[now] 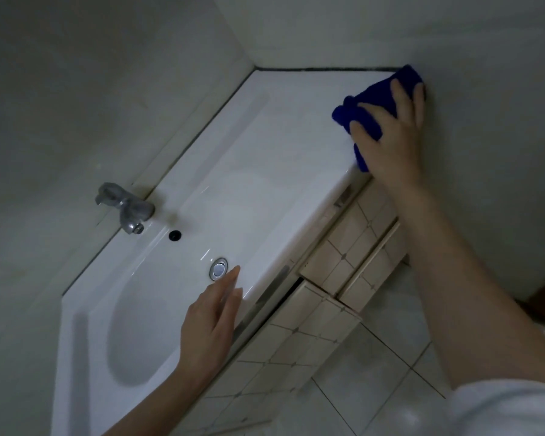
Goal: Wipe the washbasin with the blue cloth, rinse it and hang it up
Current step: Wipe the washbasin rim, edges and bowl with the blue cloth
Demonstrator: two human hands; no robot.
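Here, blue cloth bunched (folds showing) under pressing right hand.

Of the person's clothing only one white sleeve shows, in the near right corner. It is a plain, pale fabric, loose and softly folded, and its edge crosses the right arm near the elbow. From that edge the right forearm is bare all the way to the right hand. The left forearm is bare as well, from the near edge of the view up to the left hand. The fingers of both hands are slim; in the dim light their nails are too faint to describe.
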